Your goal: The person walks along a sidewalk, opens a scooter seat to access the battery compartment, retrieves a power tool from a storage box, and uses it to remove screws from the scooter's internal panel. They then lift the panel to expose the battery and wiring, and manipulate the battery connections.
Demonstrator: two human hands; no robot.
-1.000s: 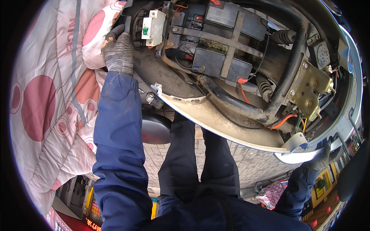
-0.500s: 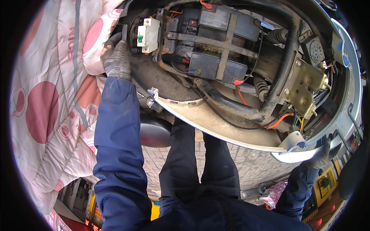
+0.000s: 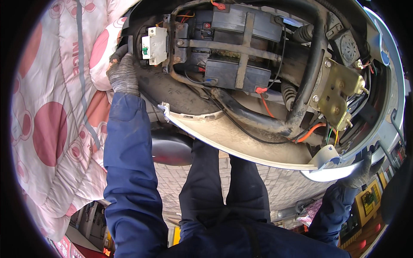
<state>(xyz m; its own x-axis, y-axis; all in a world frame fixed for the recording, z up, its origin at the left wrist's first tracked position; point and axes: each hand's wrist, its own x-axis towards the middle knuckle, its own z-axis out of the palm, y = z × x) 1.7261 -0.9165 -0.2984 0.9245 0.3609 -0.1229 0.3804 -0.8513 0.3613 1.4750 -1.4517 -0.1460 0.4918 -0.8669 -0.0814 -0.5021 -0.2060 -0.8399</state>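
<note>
An opened electric scooter lies in front of me, its pale body panel (image 3: 223,139) curving round the compartment. My left hand (image 3: 124,74), in a dirty grey knit glove, has its fingers closed over the dark edge at the compartment's left end, beside a white circuit breaker (image 3: 155,46) with a green switch. Dark batteries (image 3: 236,76) sit under crossed metal straps (image 3: 232,48). At the lower right my gloved right hand (image 3: 358,174) grips the outer edge of the body panel near a grey metal bar (image 3: 387,155); some of its fingers are hidden.
A pink-and-white quilted cover (image 3: 51,129) spreads along the left side. Black frame tubing (image 3: 254,116), a brass-coloured bracket (image 3: 337,92) and loose wires (image 3: 312,132) occupy the compartment. A dark rounded seat-like part (image 3: 172,147) stands by my legs, above paving (image 3: 167,185).
The scooter and the cover have shifted slightly left in the view. My left hand appears a little lower and farther left, with the same grip; my right hand has hardly moved.
</note>
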